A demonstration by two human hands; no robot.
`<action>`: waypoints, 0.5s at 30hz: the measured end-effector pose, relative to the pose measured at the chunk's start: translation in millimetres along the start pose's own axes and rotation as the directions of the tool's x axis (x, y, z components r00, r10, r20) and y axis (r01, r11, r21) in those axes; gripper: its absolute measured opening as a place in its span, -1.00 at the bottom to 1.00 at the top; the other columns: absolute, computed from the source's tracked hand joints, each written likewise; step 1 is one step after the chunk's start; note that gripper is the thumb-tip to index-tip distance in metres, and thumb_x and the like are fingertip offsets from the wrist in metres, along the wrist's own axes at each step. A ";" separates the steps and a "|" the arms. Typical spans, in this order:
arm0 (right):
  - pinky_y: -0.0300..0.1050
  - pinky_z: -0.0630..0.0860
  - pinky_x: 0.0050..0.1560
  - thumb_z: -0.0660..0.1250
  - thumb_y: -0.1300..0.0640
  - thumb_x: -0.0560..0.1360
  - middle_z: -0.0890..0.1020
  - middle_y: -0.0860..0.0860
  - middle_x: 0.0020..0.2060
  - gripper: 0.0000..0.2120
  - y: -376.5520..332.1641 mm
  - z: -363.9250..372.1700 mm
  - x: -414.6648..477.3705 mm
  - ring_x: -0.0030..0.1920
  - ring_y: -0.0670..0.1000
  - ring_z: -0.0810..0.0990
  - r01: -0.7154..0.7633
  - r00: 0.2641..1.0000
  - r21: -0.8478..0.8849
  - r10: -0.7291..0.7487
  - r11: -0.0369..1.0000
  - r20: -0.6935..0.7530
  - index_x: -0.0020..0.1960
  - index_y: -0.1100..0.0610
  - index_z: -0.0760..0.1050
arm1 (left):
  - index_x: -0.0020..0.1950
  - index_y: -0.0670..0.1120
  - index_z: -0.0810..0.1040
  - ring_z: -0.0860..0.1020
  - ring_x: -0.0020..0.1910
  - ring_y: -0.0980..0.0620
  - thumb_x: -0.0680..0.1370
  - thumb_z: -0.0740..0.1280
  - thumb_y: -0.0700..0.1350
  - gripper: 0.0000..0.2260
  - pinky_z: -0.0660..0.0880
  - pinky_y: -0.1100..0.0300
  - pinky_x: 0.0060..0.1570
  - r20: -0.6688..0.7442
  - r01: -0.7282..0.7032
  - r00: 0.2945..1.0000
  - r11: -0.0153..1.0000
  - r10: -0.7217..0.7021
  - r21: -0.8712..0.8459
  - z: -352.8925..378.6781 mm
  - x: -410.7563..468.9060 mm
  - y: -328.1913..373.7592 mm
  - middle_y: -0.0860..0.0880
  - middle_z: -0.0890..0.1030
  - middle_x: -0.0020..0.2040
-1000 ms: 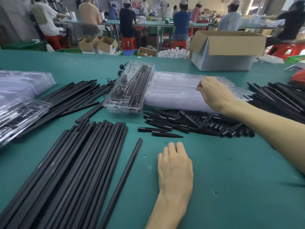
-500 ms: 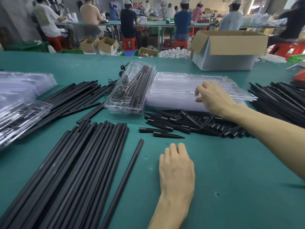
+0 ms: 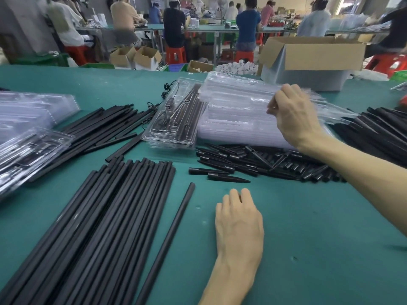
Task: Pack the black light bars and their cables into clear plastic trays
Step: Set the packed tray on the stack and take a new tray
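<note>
My right hand (image 3: pixel 293 115) pinches the near edge of the top clear tray (image 3: pixel 240 91) and lifts it off the stack of empty trays (image 3: pixel 231 126). My left hand (image 3: pixel 239 219) rests flat on the green table, fingers relaxed, holding nothing. A wide row of long black light bars (image 3: pixel 99 227) lies to its left, with one single bar (image 3: pixel 169 238) apart from the row. A packed tray (image 3: pixel 176 119) holding bars and a cable sits left of the stack. Short black pointed pieces (image 3: pixel 253 164) are heaped in front of the stack.
More black bars (image 3: pixel 103 126) lie at the far left and another pile (image 3: pixel 378 130) at the right. Filled clear trays (image 3: pixel 28 148) sit at the left edge. A cardboard box (image 3: pixel 312 56) stands behind the stack. People work at benches beyond.
My right hand has closed its fingers on the top tray's edge and raised that edge off the stack. My left hand has stayed in place on the table.
</note>
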State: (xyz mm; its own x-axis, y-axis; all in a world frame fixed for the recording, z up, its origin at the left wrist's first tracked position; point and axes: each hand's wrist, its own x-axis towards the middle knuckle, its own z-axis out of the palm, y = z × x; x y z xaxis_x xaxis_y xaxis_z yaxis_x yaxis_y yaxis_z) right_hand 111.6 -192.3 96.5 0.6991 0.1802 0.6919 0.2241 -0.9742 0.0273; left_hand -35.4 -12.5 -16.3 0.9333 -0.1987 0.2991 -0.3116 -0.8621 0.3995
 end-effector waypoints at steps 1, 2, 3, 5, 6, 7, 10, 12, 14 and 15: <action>0.02 0.42 -0.09 0.37 0.35 0.54 0.55 0.20 -0.13 -0.96 -3.5 -4.6 -6.8 -0.12 0.15 0.45 0.032 0.999 0.008 -0.032 0.999 0.002 -0.08 0.28 0.52 | 0.11 0.01 0.39 0.45 0.00 -0.03 0.67 0.12 -0.12 -0.90 0.40 0.09 0.06 -0.009 0.002 1.000 1.000 -0.002 -0.010 -0.5 0.6 -0.3 0.03 0.46 0.05; 0.00 0.41 -0.10 0.38 0.37 0.53 0.55 0.19 -0.15 -0.94 -6.5 -10.1 -16.0 -0.13 0.14 0.45 0.063 0.998 0.010 -0.063 0.998 0.007 -0.09 0.28 0.51 | 0.11 0.01 0.39 0.45 0.01 -0.02 0.68 0.10 -0.10 -0.90 0.39 0.09 0.07 -0.020 0.003 1.000 1.000 -0.003 -0.028 -0.2 0.5 -0.6 0.04 0.46 0.04; -0.01 0.40 -0.12 0.39 0.39 0.51 0.54 0.18 -0.16 -0.92 -9.0 -16.8 -27.5 -0.14 0.13 0.44 0.087 0.996 0.010 -0.087 0.996 0.012 -0.10 0.27 0.51 | 0.09 0.01 0.40 0.46 0.00 -0.02 0.69 0.10 -0.06 -0.89 0.40 0.08 0.07 -0.035 0.006 0.999 0.998 -0.008 -0.057 -0.3 0.5 -0.8 0.05 0.47 0.04; 0.03 0.40 -0.15 0.41 0.46 0.43 0.52 0.15 -0.18 -0.83 -14.1 -30.7 -56.1 -0.16 0.14 0.43 0.135 0.990 0.020 -0.135 0.991 0.028 -0.13 0.24 0.50 | 0.04 0.02 0.43 0.49 -0.05 0.01 0.69 0.12 -0.01 -0.86 0.43 0.06 0.02 -0.069 0.054 0.995 0.979 -0.069 -0.195 -1.2 2.2 -3.0 0.08 0.50 -0.02; 0.06 0.41 -0.17 0.42 0.49 0.40 0.51 0.13 -0.19 -0.78 -16.7 -37.6 -72.7 -0.16 0.15 0.43 0.159 0.986 0.029 -0.160 0.987 0.039 -0.14 0.22 0.49 | 0.00 0.02 0.45 0.52 -0.10 0.01 0.69 0.13 0.00 -0.84 0.46 0.04 -0.03 -0.066 0.122 0.986 0.930 -0.154 -0.346 -3.6 5.1 -4.6 0.09 0.54 -0.06; 0.08 0.41 -0.17 0.43 0.51 0.38 0.50 0.12 -0.19 -0.74 -19.0 -44.4 -89.1 -0.17 0.16 0.43 0.177 0.983 0.039 -0.179 0.983 0.049 -0.14 0.20 0.48 | -0.03 0.02 0.48 0.56 -0.16 0.00 0.69 0.14 -0.01 -0.82 0.49 0.01 -0.09 -0.038 0.202 0.963 0.811 -0.265 -0.550 -6.5 9.0 -6.8 0.08 0.57 -0.11; 0.02 0.38 -0.16 0.46 0.46 0.41 0.46 0.08 -0.20 -0.73 -25.9 -63.6 -132.6 -0.19 0.14 0.42 0.179 0.980 0.088 -0.185 0.980 0.071 -0.17 0.17 0.44 | -0.02 -0.13 0.54 0.64 -0.34 -0.04 0.72 0.09 -0.13 -0.74 0.54 0.02 -0.22 0.093 0.278 0.855 0.298 -0.510 -0.913 -16.0 19.3 -14.3 -0.04 0.68 -0.20; -0.09 0.34 -0.12 0.48 0.40 0.44 0.45 0.04 -0.21 -0.75 -30.1 -75.3 -152.8 -0.19 0.11 0.41 0.156 0.983 0.134 -0.167 0.979 0.070 -0.17 0.16 0.44 | 0.12 -0.23 0.54 0.70 -0.21 -0.06 0.73 0.05 -0.14 -0.70 0.61 0.00 -0.06 0.185 0.253 0.812 0.048 -0.554 -0.966 -22.5 20.8 -19.6 -0.13 0.72 -0.08; -0.10 0.33 -0.11 0.49 0.37 0.44 0.46 0.03 -0.22 -0.76 -33.5 -85.7 -166.0 -0.19 0.10 0.42 0.119 0.988 0.179 -0.135 0.977 0.079 -0.19 0.17 0.44 | 0.26 -0.23 0.53 0.70 0.03 -0.12 0.73 0.04 -0.04 -0.63 0.59 -0.04 0.14 0.311 0.245 0.798 -0.194 -0.517 -0.950 -27.4 21.4 -29.1 -0.18 0.71 0.09; -0.09 0.35 -0.13 0.50 0.36 0.43 0.47 0.02 -0.22 -0.76 -35.3 -90.4 -171.5 -0.20 0.09 0.43 0.099 0.988 0.199 -0.120 0.975 0.095 -0.20 0.17 0.45 | 0.31 -0.23 0.51 0.68 0.12 -0.14 0.73 0.03 0.03 -0.58 0.56 -0.06 0.20 0.372 0.261 0.807 -0.288 -0.458 -0.921 -30.1 21.5 -34.3 -0.19 0.69 0.14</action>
State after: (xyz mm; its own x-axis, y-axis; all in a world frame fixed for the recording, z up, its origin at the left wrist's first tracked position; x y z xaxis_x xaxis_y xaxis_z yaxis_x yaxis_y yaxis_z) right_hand -77.6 -201.1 42.1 0.7287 0.3080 0.6117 0.4232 -0.9047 -0.0486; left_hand -10.0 26.8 2.5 0.9626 0.0610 -0.2638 0.1691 0.6257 0.7615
